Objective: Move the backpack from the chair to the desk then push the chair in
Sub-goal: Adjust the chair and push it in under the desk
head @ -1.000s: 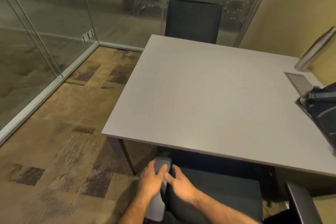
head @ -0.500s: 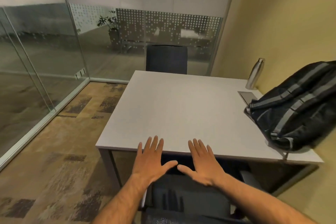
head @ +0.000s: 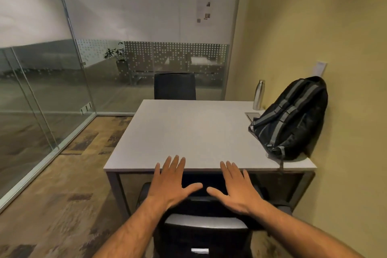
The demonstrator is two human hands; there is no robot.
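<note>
now backpack [head: 293,119] on desk [head: 188,132]

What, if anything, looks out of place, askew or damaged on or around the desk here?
Little stands out. The backpack sits tilted on the desk, leaning against the wall, with one strap dangling over the near edge. The bottle stands upright behind it. Both hands, left hand and right hand, are open over the chair. No spill or damage shows.

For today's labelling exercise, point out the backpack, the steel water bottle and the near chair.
backpack [head: 293,119], head view, middle of its striped front.
steel water bottle [head: 258,95], head view, middle of its body.
near chair [head: 206,230], head view, top of its backrest.
</note>
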